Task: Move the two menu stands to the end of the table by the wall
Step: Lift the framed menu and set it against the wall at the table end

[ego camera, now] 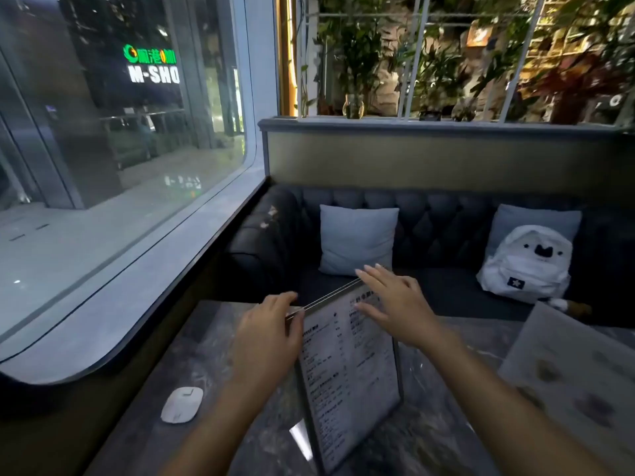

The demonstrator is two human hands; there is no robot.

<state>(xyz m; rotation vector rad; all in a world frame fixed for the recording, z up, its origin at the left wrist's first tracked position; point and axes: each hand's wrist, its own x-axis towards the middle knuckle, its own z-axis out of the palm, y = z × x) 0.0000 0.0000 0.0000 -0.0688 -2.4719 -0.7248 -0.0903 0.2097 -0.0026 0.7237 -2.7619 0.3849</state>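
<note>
Standing upright at the centre of the grey marbled table (213, 341) is one clear acrylic menu stand with a dark frame and printed text (350, 365), while a second pale menu stand (577, 372) leans at the right edge of the frame. Two hands meet the first stand's top edge: the left hand (268, 331) curls its fingers around the upper left corner, and the right hand (395, 304) lies spread and flat, fingers extended over the upper right corner. One white oval device (182, 405) lies lower left on the table.
</note>
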